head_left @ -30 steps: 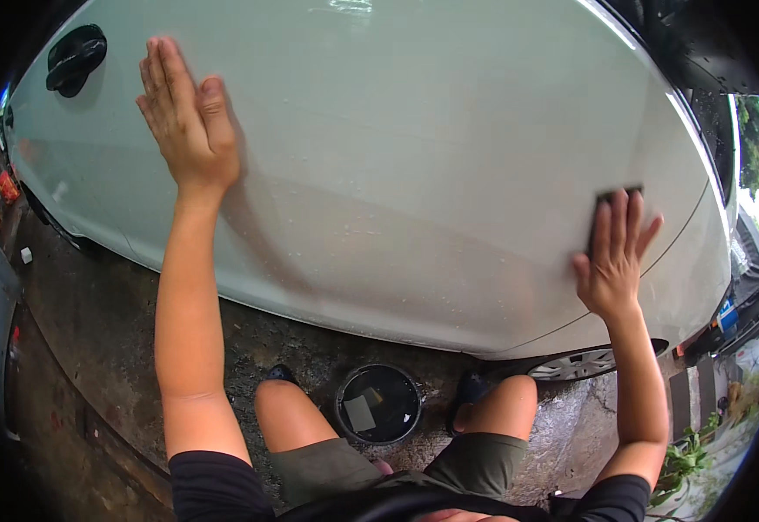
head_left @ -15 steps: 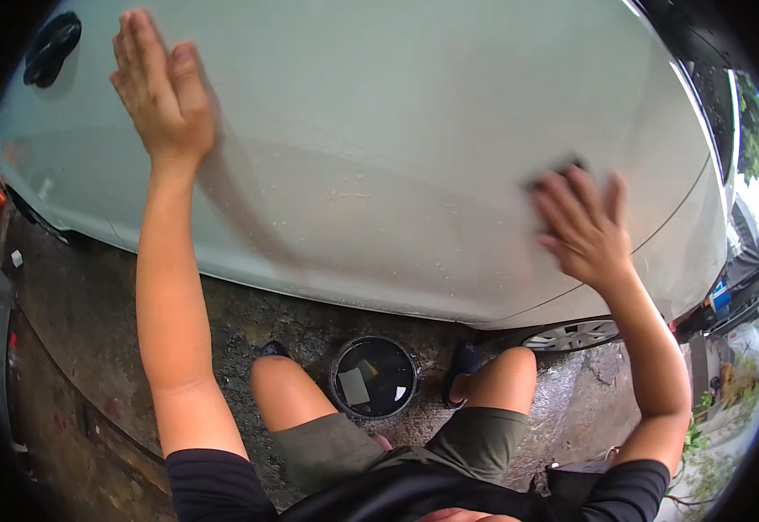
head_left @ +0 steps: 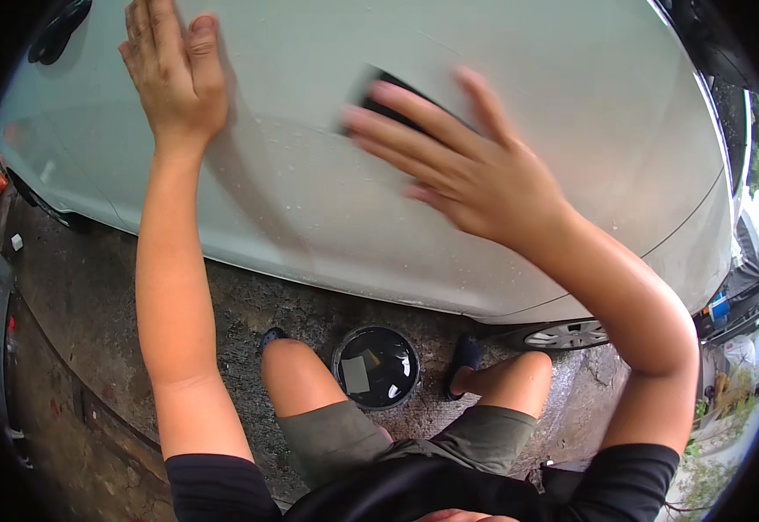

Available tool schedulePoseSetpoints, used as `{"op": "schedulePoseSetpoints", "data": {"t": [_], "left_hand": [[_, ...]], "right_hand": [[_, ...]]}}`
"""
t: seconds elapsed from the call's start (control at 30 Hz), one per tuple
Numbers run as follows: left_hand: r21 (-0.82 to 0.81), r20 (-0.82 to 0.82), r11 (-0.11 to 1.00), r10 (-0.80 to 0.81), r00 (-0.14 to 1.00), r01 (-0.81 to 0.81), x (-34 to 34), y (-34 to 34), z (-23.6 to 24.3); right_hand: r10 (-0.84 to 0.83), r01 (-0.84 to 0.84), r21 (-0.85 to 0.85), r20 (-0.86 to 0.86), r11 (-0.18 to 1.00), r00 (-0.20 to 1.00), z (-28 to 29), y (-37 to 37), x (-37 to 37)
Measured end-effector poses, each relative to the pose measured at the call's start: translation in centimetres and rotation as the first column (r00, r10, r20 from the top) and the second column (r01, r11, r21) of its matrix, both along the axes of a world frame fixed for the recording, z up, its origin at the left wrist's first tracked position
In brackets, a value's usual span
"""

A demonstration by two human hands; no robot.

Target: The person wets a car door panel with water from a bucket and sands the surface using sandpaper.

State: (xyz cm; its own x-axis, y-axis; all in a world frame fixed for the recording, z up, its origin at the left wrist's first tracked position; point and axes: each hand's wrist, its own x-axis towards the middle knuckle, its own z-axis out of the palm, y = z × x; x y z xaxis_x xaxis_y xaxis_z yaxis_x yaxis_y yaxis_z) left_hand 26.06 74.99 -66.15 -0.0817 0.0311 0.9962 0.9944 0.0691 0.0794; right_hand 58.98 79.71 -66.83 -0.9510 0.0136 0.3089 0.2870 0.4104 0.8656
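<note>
A pale grey-green car body panel point(head_left: 310, 187), with small drops and specks on it, fills the upper part of the view. My left hand point(head_left: 177, 83) lies against the panel at the upper left, fingers stretched out and holding nothing. Flattened under the slightly blurred fingers of my right hand point(head_left: 484, 170) is a thin black sheet point(head_left: 394, 113), which looks like sandpaper, pressed to the panel near its middle. The fingers cover much of that sheet.
A round black bucket point(head_left: 337, 370) of dark liquid stands between my feet, a grey rectangle point(head_left: 356, 376) showing in it. A car wheel point(head_left: 566, 337) is at the right, a black door handle point(head_left: 59, 33) at the upper left. The ground point(head_left: 249, 296) looks wet.
My right hand has swept left across the panel with the black sheet under its fingers. My left hand has shifted slightly up in the view, still on the panel.
</note>
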Motion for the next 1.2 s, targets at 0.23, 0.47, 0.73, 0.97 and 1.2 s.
{"op": "schedulePoseSetpoints", "data": {"t": [0.23, 0.47, 0.73, 0.97, 1.2], "left_hand": [[0.038, 0.064, 0.999, -0.012, 0.998, 0.01, 1.7, 0.9, 0.0], [0.08, -0.103, 0.995, -0.052, 0.993, 0.06, -0.7, 0.9, 0.4], [-0.079, -0.134, 0.994, -0.082, 0.988, 0.072, 12.5, 1.6, -1.9], [-0.455, -0.49, 0.884, -0.35, 0.799, 0.108, 39.7, 6.7, -1.9], [-0.342, -0.745, 0.933, -0.34, 0.574, 0.108, 44.2, 9.6, -0.8]], "right_hand": [[-0.284, 0.266, -0.242, -0.044, 0.933, 0.958, -4.1, 1.3, 20.8], [0.079, -0.08, -0.005, -0.107, 0.997, 0.991, -0.4, 0.1, -3.1], [-0.189, -0.218, -0.934, -0.277, 0.282, 0.942, -18.3, -6.1, 12.9], [-0.656, -0.579, -0.597, -0.113, -0.556, 0.746, -45.6, -14.1, 16.8], [-0.518, -0.378, -0.556, 0.114, -0.741, 0.848, -44.9, -12.2, 14.9]]}}
